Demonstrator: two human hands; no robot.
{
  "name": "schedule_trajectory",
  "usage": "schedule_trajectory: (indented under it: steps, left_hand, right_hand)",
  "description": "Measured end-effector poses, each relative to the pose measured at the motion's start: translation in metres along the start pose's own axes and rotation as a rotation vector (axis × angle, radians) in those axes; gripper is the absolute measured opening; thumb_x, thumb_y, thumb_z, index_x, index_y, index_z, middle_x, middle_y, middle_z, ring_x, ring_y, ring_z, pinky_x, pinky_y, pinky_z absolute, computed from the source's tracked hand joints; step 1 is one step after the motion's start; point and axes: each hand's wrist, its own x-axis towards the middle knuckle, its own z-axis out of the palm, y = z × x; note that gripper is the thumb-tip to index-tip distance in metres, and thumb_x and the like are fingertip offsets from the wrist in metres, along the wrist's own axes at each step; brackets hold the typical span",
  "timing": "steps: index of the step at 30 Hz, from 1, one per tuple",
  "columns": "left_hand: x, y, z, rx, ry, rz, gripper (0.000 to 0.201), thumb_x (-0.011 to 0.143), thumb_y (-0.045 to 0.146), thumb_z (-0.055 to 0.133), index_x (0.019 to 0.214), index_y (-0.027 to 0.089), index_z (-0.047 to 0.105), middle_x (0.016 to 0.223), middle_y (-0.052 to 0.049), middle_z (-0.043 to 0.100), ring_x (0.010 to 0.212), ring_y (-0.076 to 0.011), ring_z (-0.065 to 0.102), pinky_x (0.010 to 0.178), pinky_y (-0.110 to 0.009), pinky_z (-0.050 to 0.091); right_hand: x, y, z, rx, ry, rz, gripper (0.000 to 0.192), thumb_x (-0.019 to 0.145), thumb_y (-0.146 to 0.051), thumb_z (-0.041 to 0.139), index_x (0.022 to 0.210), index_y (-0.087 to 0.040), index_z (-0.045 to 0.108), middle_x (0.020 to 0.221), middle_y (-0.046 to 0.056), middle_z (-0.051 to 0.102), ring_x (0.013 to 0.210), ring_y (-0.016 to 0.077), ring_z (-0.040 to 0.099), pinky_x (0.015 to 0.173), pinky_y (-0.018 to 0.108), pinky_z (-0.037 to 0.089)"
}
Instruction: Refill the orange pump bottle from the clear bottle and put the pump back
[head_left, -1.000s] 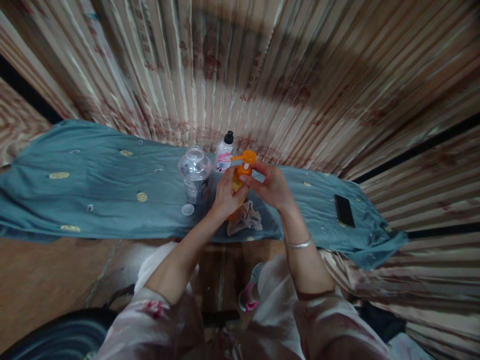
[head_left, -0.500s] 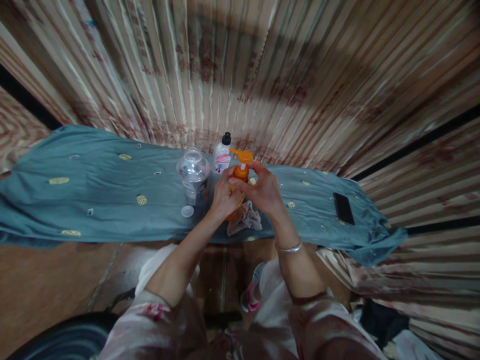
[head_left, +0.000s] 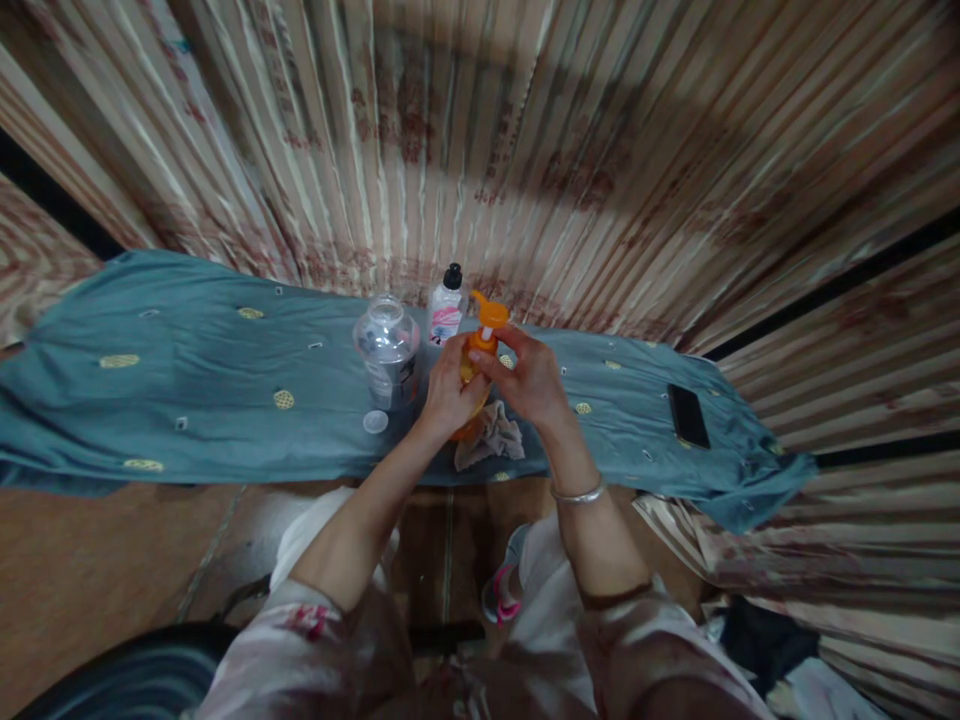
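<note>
Over the last second the orange pump head (head_left: 489,311) has turned: its spout, which pointed off to the left half a second ago, now sits nearly end-on and angled up and to the left, while the orange pump bottle (head_left: 474,362) has come down slightly toward the blue cloth (head_left: 225,400) covering the worktop. That reads as the pump top being twisted on its collar while the body is kept from turning. The left hand (head_left: 448,392) wraps the bottle's body from the left, its fingers closed around it. The right hand (head_left: 529,382) comes in from the right with thumb and forefinger pinched on the neck just under the pump head, wrist bent inward, a bangle (head_left: 577,494) on the forearm. The bottle stands near the worktop's middle, just above a crumpled rag (head_left: 491,440), with a clear plastic bottle (head_left: 387,350) and a small white bottle (head_left: 447,308) close beside it; a phone (head_left: 687,416) lies well apart to the right.
</note>
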Motion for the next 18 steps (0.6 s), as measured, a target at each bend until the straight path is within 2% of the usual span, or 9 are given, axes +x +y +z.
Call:
schedule_trajectory:
  steps: [5, 11, 14, 18]
  left_hand:
    - [-0.001, -0.005, 0.003, -0.017, 0.037, 0.025, 0.041, 0.099, 0.044, 0.055, 0.132, 0.021, 0.050, 0.124, -0.012, 0.069, 0.112, -0.0257, 0.069, 0.097, -0.040, 0.056]
    - [-0.003, -0.010, 0.007, -0.035, 0.101, 0.090, 0.042, 0.103, 0.053, 0.048, 0.134, 0.024, 0.051, 0.125, -0.011, 0.069, 0.113, -0.0256, 0.070, 0.097, -0.043, 0.059]
    - [-0.003, -0.010, 0.006, -0.060, 0.098, 0.084, 0.046, 0.103, 0.060, 0.046, 0.133, 0.025, 0.054, 0.122, -0.011, 0.069, 0.111, -0.0259, 0.070, 0.096, -0.043, 0.059]
    - [-0.001, -0.006, 0.003, -0.098, 0.078, 0.067, 0.047, 0.103, 0.061, 0.047, 0.131, 0.024, 0.057, 0.121, -0.011, 0.070, 0.112, -0.0261, 0.069, 0.097, -0.045, 0.059]
  right_hand:
    - [-0.004, 0.000, 0.010, -0.070, 0.113, 0.048, 0.025, 0.088, -0.046, 0.069, 0.102, -0.024, 0.070, 0.106, 0.009, 0.076, 0.108, 0.0279, 0.069, 0.098, 0.043, 0.053]
    - [-0.007, -0.005, 0.020, -0.080, 0.189, 0.135, 0.029, 0.084, -0.049, 0.071, 0.097, -0.024, 0.063, 0.102, 0.008, 0.074, 0.100, 0.0265, 0.070, 0.094, 0.042, 0.054]
    - [-0.006, -0.006, 0.014, -0.057, 0.150, 0.133, 0.037, 0.083, -0.054, 0.073, 0.101, -0.023, 0.065, 0.104, 0.008, 0.075, 0.099, 0.0269, 0.070, 0.092, 0.041, 0.054]
    - [-0.004, -0.006, 0.001, 0.061, -0.033, 0.028, 0.043, 0.091, -0.060, 0.063, 0.112, -0.023, 0.069, 0.110, 0.007, 0.077, 0.103, 0.0252, 0.070, 0.096, 0.039, 0.054]
